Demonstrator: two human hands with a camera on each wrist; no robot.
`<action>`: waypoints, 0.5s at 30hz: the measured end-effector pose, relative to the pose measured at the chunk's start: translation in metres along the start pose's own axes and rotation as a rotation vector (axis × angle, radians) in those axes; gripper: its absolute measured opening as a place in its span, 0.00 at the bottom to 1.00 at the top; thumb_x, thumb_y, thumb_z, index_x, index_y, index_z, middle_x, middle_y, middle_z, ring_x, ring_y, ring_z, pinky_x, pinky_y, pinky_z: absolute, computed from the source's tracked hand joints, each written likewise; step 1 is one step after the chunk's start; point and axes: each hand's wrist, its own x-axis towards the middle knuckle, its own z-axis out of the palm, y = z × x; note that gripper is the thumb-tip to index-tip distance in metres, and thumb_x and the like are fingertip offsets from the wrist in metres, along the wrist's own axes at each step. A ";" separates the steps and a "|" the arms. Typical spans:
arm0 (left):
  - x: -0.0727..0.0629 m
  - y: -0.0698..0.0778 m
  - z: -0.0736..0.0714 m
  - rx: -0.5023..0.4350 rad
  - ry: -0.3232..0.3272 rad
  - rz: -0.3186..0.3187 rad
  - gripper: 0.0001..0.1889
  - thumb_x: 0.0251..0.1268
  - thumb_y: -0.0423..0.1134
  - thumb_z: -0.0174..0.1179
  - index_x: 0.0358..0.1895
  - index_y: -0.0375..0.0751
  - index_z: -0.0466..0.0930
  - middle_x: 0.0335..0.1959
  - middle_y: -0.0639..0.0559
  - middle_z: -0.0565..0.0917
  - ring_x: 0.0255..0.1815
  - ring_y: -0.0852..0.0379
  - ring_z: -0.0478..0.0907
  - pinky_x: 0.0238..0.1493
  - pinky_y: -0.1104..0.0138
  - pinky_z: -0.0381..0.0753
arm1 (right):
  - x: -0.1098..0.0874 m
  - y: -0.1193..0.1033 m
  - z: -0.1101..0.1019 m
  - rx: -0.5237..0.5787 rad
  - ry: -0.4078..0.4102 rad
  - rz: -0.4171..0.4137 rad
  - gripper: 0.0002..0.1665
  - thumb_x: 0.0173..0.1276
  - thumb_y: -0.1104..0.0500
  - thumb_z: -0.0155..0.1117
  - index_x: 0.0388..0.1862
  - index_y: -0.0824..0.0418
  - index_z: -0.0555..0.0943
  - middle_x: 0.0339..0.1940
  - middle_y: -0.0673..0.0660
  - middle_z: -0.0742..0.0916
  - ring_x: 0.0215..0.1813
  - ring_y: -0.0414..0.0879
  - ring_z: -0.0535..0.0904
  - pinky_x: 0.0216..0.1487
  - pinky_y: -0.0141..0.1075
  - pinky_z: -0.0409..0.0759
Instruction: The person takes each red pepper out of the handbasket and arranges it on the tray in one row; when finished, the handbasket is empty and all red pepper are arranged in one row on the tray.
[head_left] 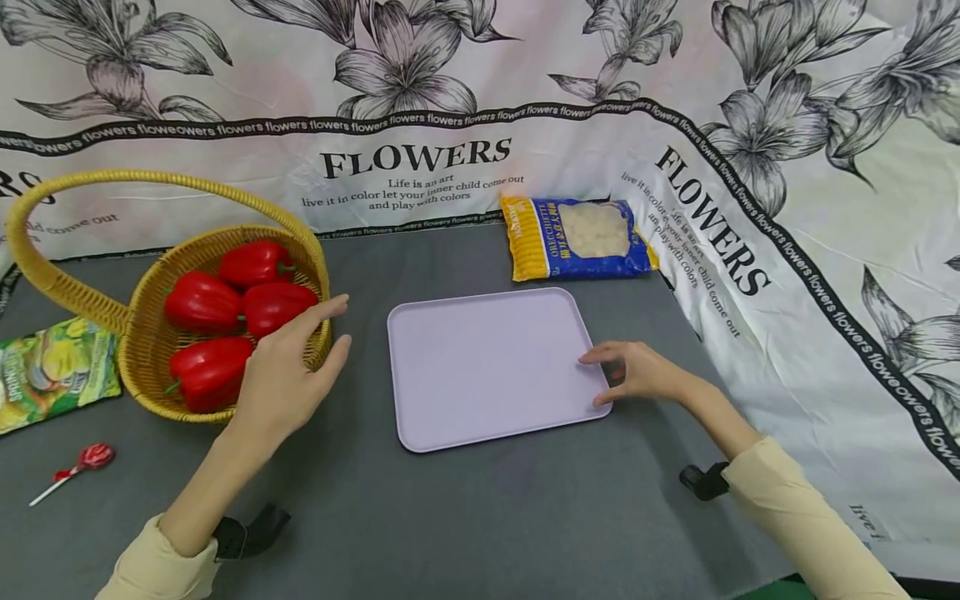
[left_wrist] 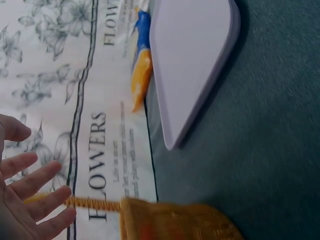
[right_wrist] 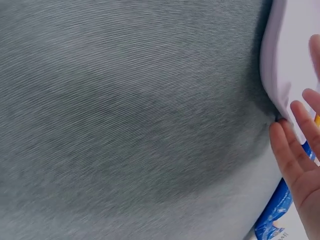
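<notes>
Over the right side of a yellow wicker basket [head_left: 142,367], my left hand [head_left: 288,371] is held with its fingers stretched out and nothing in its grasp. Inside the basket lie several red bell peppers [head_left: 202,302], partly covered by that hand. In the left wrist view the same hand [left_wrist: 30,185] shows spread fingers near the basket handle [left_wrist: 95,203]. A pale lilac rectangular tray [head_left: 487,367] lies flat in the middle of the table. At its right edge is my right hand [head_left: 637,371], thumb and fingers apart, fingertips right at the rim.
A blue and yellow bag of orecchiette pasta [head_left: 592,237] lies behind the tray. Left of the basket are a green and yellow packet [head_left: 63,371] and a red lollipop [head_left: 93,457]. A white flower-printed cloth [head_left: 420,167] borders the grey tabletop [head_left: 480,517] at the back and right.
</notes>
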 end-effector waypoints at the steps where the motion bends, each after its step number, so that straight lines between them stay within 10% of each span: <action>1: -0.002 -0.002 -0.003 -0.003 0.010 -0.012 0.24 0.62 0.39 0.61 0.63 0.46 0.75 0.56 0.47 0.81 0.54 0.45 0.78 0.45 0.46 0.79 | -0.002 0.000 0.000 0.012 -0.011 -0.002 0.36 0.47 0.54 0.80 0.55 0.67 0.81 0.56 0.66 0.81 0.55 0.59 0.78 0.43 0.37 0.83; 9: -0.012 -0.028 -0.029 0.006 0.044 -0.102 0.18 0.64 0.37 0.60 0.58 0.42 0.79 0.38 0.45 0.85 0.27 0.49 0.75 0.38 0.60 0.75 | -0.010 -0.002 0.003 0.072 -0.060 0.012 0.37 0.46 0.56 0.81 0.54 0.71 0.80 0.57 0.68 0.79 0.57 0.61 0.76 0.41 0.32 0.83; 15: -0.015 -0.055 -0.048 -0.011 0.046 -0.150 0.16 0.66 0.36 0.59 0.55 0.41 0.81 0.43 0.40 0.85 0.38 0.61 0.77 0.39 0.82 0.68 | -0.010 -0.005 0.007 0.006 -0.056 -0.023 0.37 0.42 0.62 0.82 0.51 0.76 0.79 0.55 0.69 0.78 0.56 0.65 0.74 0.40 0.33 0.83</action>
